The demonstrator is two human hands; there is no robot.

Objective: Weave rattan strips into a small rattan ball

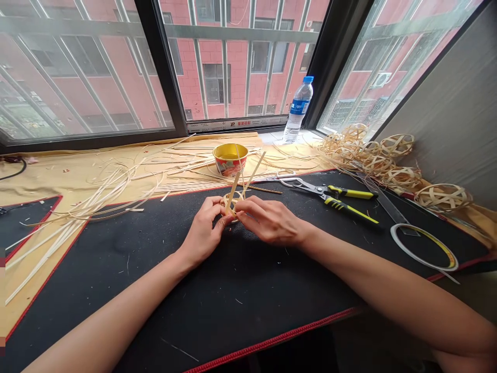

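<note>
Between my two hands is a small, partly woven bamboo-strip ball (234, 198), with a few loose strip ends standing up from it. My left hand (207, 223) pinches its left side, thumb and fingers closed. From the right, my right hand (267, 220) grips the strips with thumb and fingertips near the ball's front edge. The fingers cover much of the weave. Just behind the ball stands a round tin (230, 158), gold inside and red outside, with a thin strip across it.
Bamboo strips (97, 202) lie at left and along the back. Pliers (334, 197) with yellow-black handles, a metal ruler (388, 207) and a tape ring (425, 247) are at right. Finished woven balls (442, 197) line the right edge. A water bottle (298, 111) stands by the window.
</note>
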